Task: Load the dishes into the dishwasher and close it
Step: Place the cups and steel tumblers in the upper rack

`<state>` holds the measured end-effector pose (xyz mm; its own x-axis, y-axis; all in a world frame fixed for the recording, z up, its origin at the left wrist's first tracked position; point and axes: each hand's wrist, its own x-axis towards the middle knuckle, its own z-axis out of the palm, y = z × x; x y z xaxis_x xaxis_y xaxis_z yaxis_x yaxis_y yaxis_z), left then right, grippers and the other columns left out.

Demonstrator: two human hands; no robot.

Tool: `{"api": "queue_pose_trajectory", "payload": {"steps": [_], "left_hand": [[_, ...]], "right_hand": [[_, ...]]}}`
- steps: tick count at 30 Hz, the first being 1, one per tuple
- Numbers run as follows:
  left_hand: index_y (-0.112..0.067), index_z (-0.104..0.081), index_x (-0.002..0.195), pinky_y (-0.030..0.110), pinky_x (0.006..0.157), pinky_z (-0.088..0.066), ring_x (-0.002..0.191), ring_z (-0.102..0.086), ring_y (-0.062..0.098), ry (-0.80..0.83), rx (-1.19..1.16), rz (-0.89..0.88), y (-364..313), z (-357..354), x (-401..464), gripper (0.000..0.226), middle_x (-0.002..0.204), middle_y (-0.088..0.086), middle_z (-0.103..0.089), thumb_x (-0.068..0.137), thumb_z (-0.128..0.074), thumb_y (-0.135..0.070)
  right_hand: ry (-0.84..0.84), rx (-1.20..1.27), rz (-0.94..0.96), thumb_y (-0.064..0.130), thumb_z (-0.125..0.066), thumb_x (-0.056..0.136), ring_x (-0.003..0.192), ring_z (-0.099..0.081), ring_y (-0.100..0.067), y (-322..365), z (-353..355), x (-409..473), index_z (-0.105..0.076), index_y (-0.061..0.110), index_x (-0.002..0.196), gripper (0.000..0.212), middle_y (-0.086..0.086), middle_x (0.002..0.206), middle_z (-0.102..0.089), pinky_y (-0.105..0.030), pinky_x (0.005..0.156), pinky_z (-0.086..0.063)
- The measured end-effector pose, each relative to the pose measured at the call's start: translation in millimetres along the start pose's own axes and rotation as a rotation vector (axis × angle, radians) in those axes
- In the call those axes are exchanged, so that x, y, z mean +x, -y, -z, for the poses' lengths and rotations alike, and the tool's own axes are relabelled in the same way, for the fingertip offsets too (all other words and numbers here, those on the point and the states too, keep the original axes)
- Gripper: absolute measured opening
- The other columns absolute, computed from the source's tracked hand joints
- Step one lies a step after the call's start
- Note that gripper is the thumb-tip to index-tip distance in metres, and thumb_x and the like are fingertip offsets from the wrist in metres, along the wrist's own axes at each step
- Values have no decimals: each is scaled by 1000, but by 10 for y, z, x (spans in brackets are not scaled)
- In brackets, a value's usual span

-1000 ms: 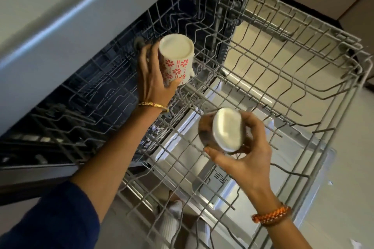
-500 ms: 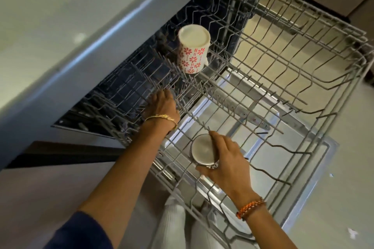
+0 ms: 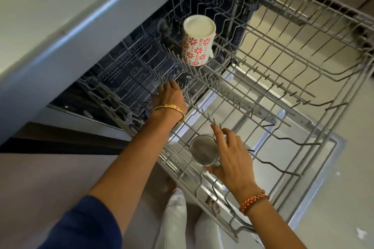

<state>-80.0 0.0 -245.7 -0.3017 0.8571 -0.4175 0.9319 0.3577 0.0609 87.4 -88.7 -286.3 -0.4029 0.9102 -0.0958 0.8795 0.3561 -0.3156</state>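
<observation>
While the left hand (image 3: 170, 97) rests flat-fingered on the upper rack (image 3: 303, 79), seemingly steadying it, the right hand (image 3: 230, 157) pinches an inverted steel cup (image 3: 203, 152) between tines for draining.

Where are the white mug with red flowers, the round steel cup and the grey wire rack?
white mug with red flowers (image 3: 196, 48), head view, patterned side wall.
round steel cup (image 3: 202, 152), head view, upturned base.
grey wire rack (image 3: 303, 91), head view, a bare wire.

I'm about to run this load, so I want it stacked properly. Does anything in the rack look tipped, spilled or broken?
Nothing stands out. The flowered mug and the steel cup both sit upside down in the rack, as they should.
</observation>
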Motion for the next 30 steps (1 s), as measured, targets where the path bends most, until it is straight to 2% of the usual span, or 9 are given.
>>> {"api": "queue_pose_trajectory", "payload": {"steps": [4,7,9,12,15,19,22,25,30], "left_hand": [[0,-21,139,44,103,-34,131,-30,33,-23,-16,-5,-5,11,-22,64,143,20,-30,90,-55,-23],[0,-21,139,44,104,-34,131,-31,34,-18,-16,-14,6,-16,-23,64,143,20,-31,89,-55,-23],[-1,-22,138,44,103,-36,130,-32,34,-26,-29,-23,13,-34,-9,64,142,20,-32,89,-56,-22],[-4,-21,139,43,98,-42,127,-35,33,-115,-82,-51,4,-18,0,68,141,19,-30,86,-61,-18],[-6,-18,143,39,98,-41,130,-33,29,-225,-149,-176,-32,-17,-38,69,146,14,-24,88,-58,-17],[-4,-12,145,37,111,-27,139,-19,28,-124,-43,-277,-92,-207,-165,68,154,14,-12,94,-47,-31],[-2,-6,145,36,115,-16,142,-9,29,14,47,-242,-143,-263,-19,74,154,16,-5,94,-44,-38],[-1,-6,145,35,116,-10,143,-5,30,49,105,-267,-200,-204,180,72,154,17,-5,95,-39,-41],[1,-5,145,33,116,-4,143,0,30,42,159,-273,-186,-202,113,70,154,19,-2,97,-35,-40]], "right_hand": [[-4,-22,54,49,-90,18,73,-64,-22,-30,26,-42,-45,18,117,113,-8,92,-65,-32,59,-56],[1,60,39,46,-91,23,73,-65,-20,-29,83,-45,-45,20,115,106,-5,92,-66,-30,55,-56],[-39,190,-15,41,-91,35,78,-64,-19,-36,191,-24,-47,19,121,100,-6,102,-63,-27,55,-54],[-159,468,-121,35,-85,54,90,-51,-11,-145,448,112,-45,16,131,90,-2,118,-52,-14,71,-43],[-270,468,-171,31,-84,58,93,-40,-5,-384,721,414,-42,12,133,88,-4,127,-43,-6,70,-34],[-192,269,-161,29,-83,61,107,-48,-22,-692,866,818,-42,10,130,82,-9,127,-45,-31,83,-46],[-108,110,-102,32,-79,67,108,-50,-31,-924,752,1091,-37,12,133,81,-12,124,-49,-40,83,-48],[-69,-5,-90,29,-75,72,110,-51,-33,-1030,620,1205,-32,15,136,79,-13,128,-49,-42,84,-50],[-103,42,-80,21,-76,72,111,-52,-35,-1053,480,1090,-29,16,141,83,-11,133,-46,-45,82,-52]]}}
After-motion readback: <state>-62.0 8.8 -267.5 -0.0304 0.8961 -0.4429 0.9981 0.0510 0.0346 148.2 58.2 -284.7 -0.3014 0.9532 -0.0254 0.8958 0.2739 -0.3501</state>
